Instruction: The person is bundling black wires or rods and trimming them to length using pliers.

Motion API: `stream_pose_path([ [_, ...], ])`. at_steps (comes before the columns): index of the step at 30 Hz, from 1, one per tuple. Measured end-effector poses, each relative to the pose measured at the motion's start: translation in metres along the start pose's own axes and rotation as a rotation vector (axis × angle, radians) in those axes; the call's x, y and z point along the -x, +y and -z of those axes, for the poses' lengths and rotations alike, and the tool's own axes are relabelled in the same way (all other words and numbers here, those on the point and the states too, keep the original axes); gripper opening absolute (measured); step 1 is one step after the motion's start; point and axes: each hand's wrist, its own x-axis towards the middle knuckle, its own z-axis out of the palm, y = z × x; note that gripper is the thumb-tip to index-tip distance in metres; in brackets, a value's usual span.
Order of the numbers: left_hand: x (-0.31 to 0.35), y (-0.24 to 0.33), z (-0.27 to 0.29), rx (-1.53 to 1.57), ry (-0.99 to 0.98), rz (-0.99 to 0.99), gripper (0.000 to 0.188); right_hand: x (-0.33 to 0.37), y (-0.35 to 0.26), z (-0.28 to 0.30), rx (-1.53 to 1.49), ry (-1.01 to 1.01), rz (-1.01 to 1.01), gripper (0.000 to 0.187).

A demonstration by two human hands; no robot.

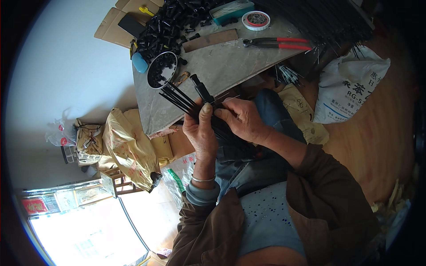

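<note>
My left hand is closed around a bunch of thin black rods, its thumb pointing up. The rods fan out toward the table, and their other ends run down over my lap. Beside the thumb, a black tubular plastic fitting stands up at a tilt. My right hand is pinched close against the base of this fitting. A thin, pale sliver shows near its fingertips, too fine to identify. What lies between the right fingers is hidden.
On the grey table are a white bowl with black bits, a heap of black fittings, red-handled pincers, a round tub of small metal pieces and many black rods. A white sack stands right.
</note>
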Motion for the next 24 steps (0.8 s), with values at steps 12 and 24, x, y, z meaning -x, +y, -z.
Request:
stream_pose_path([
  [12,0.005,0.004,-0.006,-0.055,0.064,-0.034,0.023,-0.011,0.007,0.014,-0.110,-0.208,-0.086,0.020],
  [24,0.013,0.007,-0.010,0.029,0.075,-0.036,0.024,-0.015,0.013,0.018,-0.421,-0.379,-0.417,0.027],
])
